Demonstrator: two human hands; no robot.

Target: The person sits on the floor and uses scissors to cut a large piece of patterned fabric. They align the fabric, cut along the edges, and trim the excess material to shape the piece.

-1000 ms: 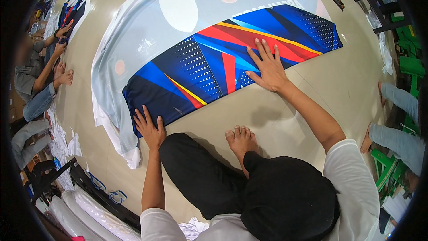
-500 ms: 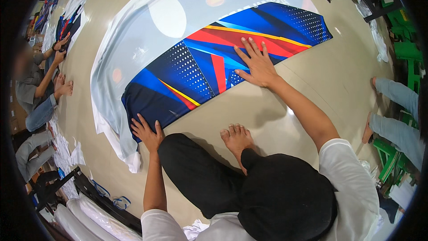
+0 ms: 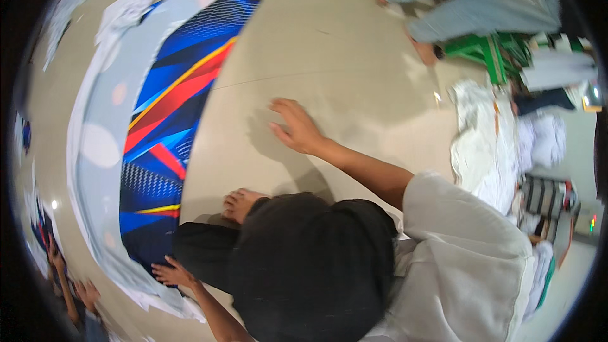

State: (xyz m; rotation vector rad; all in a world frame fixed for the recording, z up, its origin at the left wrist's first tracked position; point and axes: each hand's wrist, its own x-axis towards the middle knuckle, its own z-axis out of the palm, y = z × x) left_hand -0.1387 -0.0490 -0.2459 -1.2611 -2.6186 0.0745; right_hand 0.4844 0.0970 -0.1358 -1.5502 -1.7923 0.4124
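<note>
A long folded fabric panel (image 3: 161, 120) printed in blue, red and yellow with dotted patches runs lengthwise to my left, over a larger pale grey-and-white fabric (image 3: 92, 171) on the tiled floor. My left hand (image 3: 171, 273) rests at the dark near end of the printed panel, its fingers spread. My right hand (image 3: 292, 123) is off the cloth, raised above bare floor to the right of the panel, fingers apart and holding nothing. My black-trousered legs and bare foot (image 3: 237, 206) are beside the panel.
Another person's legs (image 3: 462, 9) stand at the upper right near a green metal frame (image 3: 491, 63). White cloth (image 3: 475, 145) and stacked items line the right side. Another person's hands (image 3: 87, 294) show at the lower left, and more cloth (image 3: 63, 12) lies at the far left.
My view has swung to the right, so the panel now runs upright along the left. My right hand has lifted off the panel and moved rightward; my left stays at its end.
</note>
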